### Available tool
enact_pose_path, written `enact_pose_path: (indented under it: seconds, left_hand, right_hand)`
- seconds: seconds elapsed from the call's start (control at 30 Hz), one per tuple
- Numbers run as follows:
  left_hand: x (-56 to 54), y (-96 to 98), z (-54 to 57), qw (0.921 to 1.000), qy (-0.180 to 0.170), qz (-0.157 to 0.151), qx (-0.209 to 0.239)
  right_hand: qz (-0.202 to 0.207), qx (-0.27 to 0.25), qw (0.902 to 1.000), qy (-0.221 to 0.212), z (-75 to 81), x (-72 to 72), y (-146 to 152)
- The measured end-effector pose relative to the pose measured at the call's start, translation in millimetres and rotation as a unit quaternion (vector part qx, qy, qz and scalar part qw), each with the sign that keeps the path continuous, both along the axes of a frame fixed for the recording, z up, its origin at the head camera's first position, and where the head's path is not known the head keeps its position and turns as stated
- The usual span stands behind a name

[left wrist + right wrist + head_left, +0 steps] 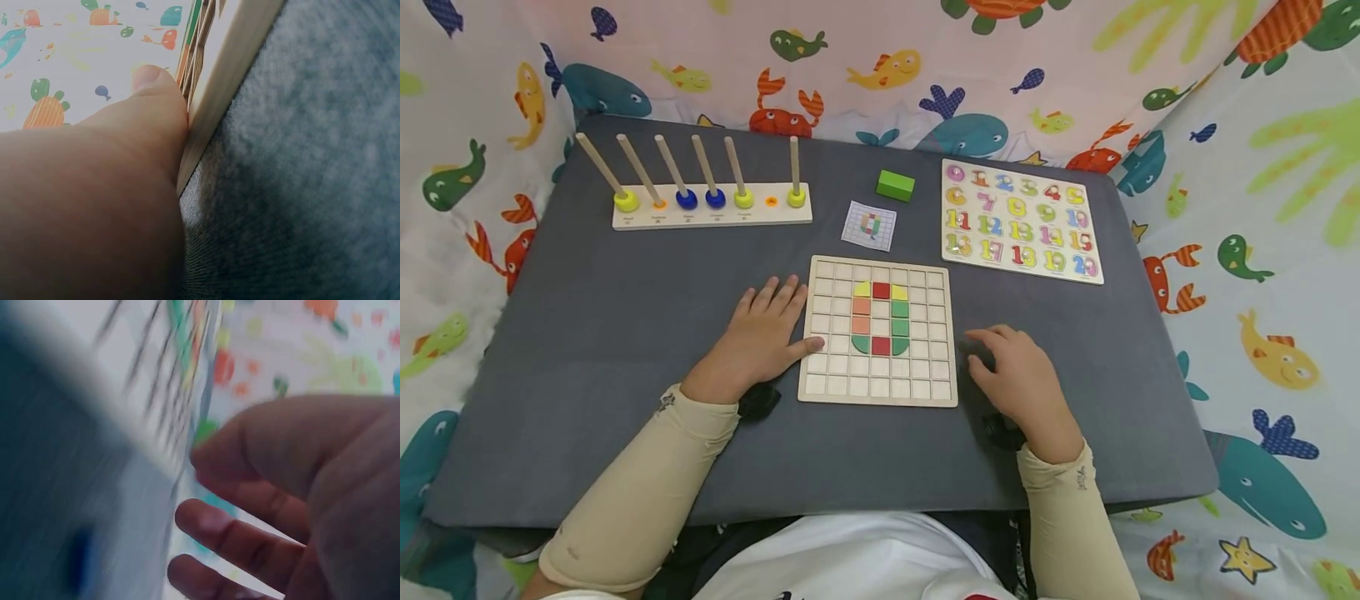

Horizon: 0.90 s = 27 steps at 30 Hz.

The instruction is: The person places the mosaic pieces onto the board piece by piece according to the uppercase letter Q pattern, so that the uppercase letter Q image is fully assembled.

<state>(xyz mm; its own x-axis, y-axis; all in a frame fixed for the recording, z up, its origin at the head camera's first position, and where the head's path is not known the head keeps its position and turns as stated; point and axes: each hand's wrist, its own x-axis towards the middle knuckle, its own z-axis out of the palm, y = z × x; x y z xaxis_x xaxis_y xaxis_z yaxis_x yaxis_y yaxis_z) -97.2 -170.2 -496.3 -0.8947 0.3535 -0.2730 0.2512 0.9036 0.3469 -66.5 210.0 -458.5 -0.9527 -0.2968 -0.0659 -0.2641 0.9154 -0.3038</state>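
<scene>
A square wooden grid board (835,386) lies in front of the person. Near its upper middle, red, yellow, orange and green tiles (899,327) form a closed ring around bare squares. The left hand (756,342) rests with fingers spread on the table, its thumb over the board's left edge. Seen from the left wrist, that thumb (153,94) presses along the board's wooden side (215,87). Just right of the board, the right hand (1018,375) hovers with loosely bent fingers. In the right wrist view nothing shows between its thumb and fingers (215,525).
Behind the grid board lie a small card with a printed coloured ring (870,225) and a green block (896,185). A number puzzle board (1022,221) lies at back right. At back left stands a peg stand (711,217) with coloured rings. A grey table (625,333) carries everything.
</scene>
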Motion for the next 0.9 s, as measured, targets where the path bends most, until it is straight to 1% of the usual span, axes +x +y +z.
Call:
enact_pose_path:
  seconds: [0.07,0.13,0.2,0.27,0.4,0.5,0.63,0.73,0.83,0.9]
  left_hand:
    - [1.8,-8.2,-1.0,1.0000,-0.003,0.006,0.000]
    - [3.8,-16.9,-2.4,0.9999,-0.006,0.012,-0.001]
    - [6.0,-25.2,-4.0,0.9998,-0.006,0.019,-0.003]
    - [7.9,-31.9,-4.6,0.9996,-0.007,0.027,-0.006]
    - [9.3,-39.4,-4.6,0.9992,-0.009,0.038,-0.011]
    - [9.9,-41.7,-3.2,0.9989,-0.011,0.043,-0.014]
    - [9.2,-42.4,-2.6,0.9990,-0.006,0.043,-0.014]
    - [6.9,-41.1,-4.0,0.9992,0.002,0.037,-0.014]
    - [4.1,-37.7,-4.1,0.9994,0.005,0.031,-0.016]
    - [2.0,-33.8,-3.9,0.9995,0.007,0.027,-0.015]
  right_hand:
    - [-0.016,0.004,0.9998,-0.013,-7.7,3.0,10]
    - [-0.017,0.004,0.9997,-0.015,-15.6,5.0,14]
    - [-0.013,-0.006,0.9999,-0.009,-21.6,5.9,12]
    - [-0.018,-0.017,0.9997,0.003,-26.2,5.5,8]
    - [-0.036,-0.037,0.9982,0.030,-30.2,2.6,0]
    - [-0.037,-0.049,0.9974,0.037,-29.4,-0.3,-8]
    - [-0.012,-0.085,0.9957,0.034,-20.5,-3.7,-27]
    - [0.023,-0.117,0.9926,0.023,-11.5,-7.8,-49]
    - [0.073,-0.117,0.9905,0.002,-5.9,-15.6,-74]
    - [0.109,-0.095,0.9895,-0.011,-5.4,-22.2,-87]
